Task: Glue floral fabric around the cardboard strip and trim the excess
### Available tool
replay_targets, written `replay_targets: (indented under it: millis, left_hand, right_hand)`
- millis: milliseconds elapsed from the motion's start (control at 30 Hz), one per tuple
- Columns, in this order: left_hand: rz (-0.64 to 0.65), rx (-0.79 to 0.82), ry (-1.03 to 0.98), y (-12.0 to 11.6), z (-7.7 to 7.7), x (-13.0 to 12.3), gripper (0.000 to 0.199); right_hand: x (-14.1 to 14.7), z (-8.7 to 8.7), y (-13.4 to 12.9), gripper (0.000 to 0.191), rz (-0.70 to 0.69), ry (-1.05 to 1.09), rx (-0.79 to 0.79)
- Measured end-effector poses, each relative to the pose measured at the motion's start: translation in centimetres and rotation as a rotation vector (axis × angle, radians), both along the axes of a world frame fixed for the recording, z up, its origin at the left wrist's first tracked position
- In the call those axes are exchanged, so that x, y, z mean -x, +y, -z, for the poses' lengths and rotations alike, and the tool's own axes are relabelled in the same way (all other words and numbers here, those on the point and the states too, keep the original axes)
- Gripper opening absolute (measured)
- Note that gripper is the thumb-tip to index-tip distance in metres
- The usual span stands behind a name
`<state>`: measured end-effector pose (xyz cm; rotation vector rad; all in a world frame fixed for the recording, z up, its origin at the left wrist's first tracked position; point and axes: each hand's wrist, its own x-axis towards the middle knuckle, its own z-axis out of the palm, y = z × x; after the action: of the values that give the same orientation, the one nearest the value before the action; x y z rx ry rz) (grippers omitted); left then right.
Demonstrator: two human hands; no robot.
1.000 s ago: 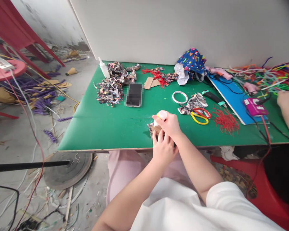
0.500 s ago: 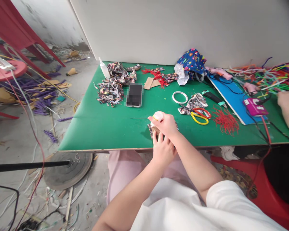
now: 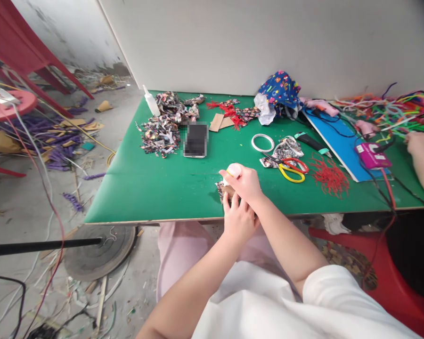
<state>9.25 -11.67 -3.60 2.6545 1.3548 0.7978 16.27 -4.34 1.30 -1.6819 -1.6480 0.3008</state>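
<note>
Near the table's front edge, my right hand [image 3: 246, 185] is closed around a white squeeze bottle [image 3: 234, 170], which is held tilted over a piece of brown cardboard [image 3: 229, 189]. Under the cardboard lies dark patterned fabric [image 3: 219, 189], mostly covered by my hands. My left hand [image 3: 239, 220] rests on the cardboard and fabric with its fingers stretched out and apart. The bottle's tip is hidden by my right hand. To the right are scissors [image 3: 292, 170] with red and yellow handles, and a bundle of red strings [image 3: 329, 175].
Behind my hands lie a phone [image 3: 195, 140], patterned fabric strips [image 3: 159, 136], an upright white bottle [image 3: 150, 101] and a white ring [image 3: 262, 142]. A utility knife [image 3: 311, 143], blue board [image 3: 335, 146] and purple box [image 3: 372, 155] lie right. Another person's hand [image 3: 422, 147] is at the right edge.
My right hand with the white bottle has shifted slightly to the right over the cardboard. My left hand stays in place. The whole view has moved a little.
</note>
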Motion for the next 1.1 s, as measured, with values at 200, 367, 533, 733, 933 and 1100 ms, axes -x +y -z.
replay_targets:
  millis: [200, 367, 533, 733, 933, 1100]
  left_hand:
    - [-0.001, 0.004, -0.006, 0.0, 0.0, -0.1, 0.039]
    - [-0.007, -0.002, 0.006, 0.0, -0.1, -0.1, 0.041]
    - [-0.017, -0.005, 0.012, 0.0, -0.3, -0.2, 0.043]
    - [-0.037, 0.001, -0.008, 0.1, -0.3, -0.3, 0.043]
    - [-0.043, -0.008, -0.004, 0.0, -0.1, -0.4, 0.043]
    - [-0.041, -0.007, 0.0, 0.0, 0.0, -0.4, 0.046]
  right_hand:
    - [-0.4, 0.0, -0.1, 0.045, 0.018, 0.004, -0.003]
    - [-0.6, 0.0, -0.1, 0.045, 0.05, 0.003, 0.008]
    - [-1.0, 0.0, -0.2, 0.045, 0.072, 0.007, -0.007]
    - [-2.0, 0.2, -0.2, 0.043, 0.1, 0.017, -0.031]
    - [-2.8, 0.1, -0.4, 0.043, 0.122, 0.021, -0.049]
    - [-3.4, 0.0, -0.6, 0.043, 0.15, 0.023, -0.058]
